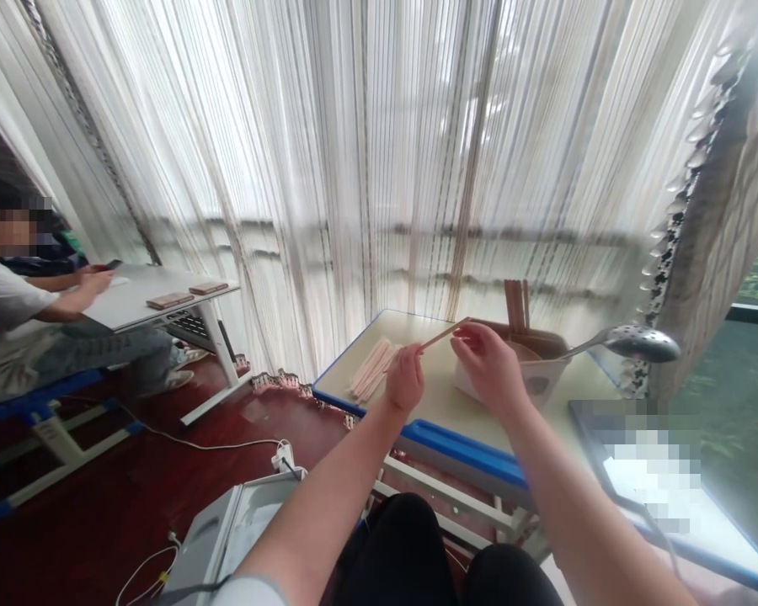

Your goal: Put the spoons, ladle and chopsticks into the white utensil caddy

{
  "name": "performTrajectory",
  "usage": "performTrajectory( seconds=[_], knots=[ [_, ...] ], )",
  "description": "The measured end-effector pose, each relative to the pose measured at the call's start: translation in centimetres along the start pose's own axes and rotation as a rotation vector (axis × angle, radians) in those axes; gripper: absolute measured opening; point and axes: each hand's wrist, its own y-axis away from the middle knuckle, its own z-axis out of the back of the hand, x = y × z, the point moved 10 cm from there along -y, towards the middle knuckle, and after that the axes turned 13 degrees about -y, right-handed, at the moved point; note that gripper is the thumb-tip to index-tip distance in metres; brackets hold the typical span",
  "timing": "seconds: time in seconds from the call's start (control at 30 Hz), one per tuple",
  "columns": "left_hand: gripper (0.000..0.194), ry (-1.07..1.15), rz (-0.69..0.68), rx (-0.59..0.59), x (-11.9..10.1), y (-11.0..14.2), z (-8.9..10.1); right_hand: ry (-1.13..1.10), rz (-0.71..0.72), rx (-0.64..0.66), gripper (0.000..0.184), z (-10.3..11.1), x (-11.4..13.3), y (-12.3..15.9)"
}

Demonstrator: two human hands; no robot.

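Observation:
My left hand (pixel 406 376) is closed around the lower end of a thin wooden chopstick (pixel 442 334), which slants up to the right; it may be more than one. At its upper end are the bent fingers of my right hand (pixel 493 364), pinched together against it. A pile of pale chopsticks (pixel 371 372) lies on the table (pixel 435 400) just left of my left hand. Behind my right hand stands a white container (pixel 540 376), partly hidden by it. Brown chopsticks (pixel 516 305) stand upright in the container, and a metal slotted spoon (pixel 642 343) sticks out over its right rim.
A bright, blurred screen-like device (pixel 650 475) lies at the table's right. Below left stands a grey-white box (pixel 218 534) with cables. A seated person (pixel 6 307) is at another table (pixel 139 307) on the left. Sheer curtains (pixel 354 168) hang behind.

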Motion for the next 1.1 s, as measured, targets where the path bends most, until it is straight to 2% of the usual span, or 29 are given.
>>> performTrajectory(
  seconds=[0.17,0.33,0.47,0.6,0.73,0.87,1.1],
  knots=[
    [0.025,0.012,-0.017,-0.002,-0.4,0.0,0.3,-0.187,0.101,-0.016,0.021,-0.2,0.8,-0.8],
    [0.028,0.043,-0.036,0.019,-0.5,0.0,-0.4,-0.229,0.084,0.013,0.024,-0.9,0.7,-1.8],
    [0.032,0.056,0.014,0.058,-0.2,-0.1,-1.3,-0.197,0.063,0.058,0.022,-2.3,0.6,-3.9],
    [0.039,0.0,0.03,0.112,-0.3,-0.2,-2.3,-0.155,0.082,0.119,0.022,-3.7,2.0,-7.3],
    [0.026,-0.088,0.048,0.183,0.0,-0.2,-3.3,-0.04,0.086,0.266,0.016,-5.6,4.0,-9.7],
    [0.011,-0.121,0.047,0.31,-0.1,0.0,-4.5,0.1,0.179,0.358,0.013,-6.1,5.6,-8.9],
    [0.009,-0.137,-0.075,0.298,-1.8,0.2,-4.1,0.085,0.261,0.48,0.017,-6.2,4.3,-6.1]
  ],
)
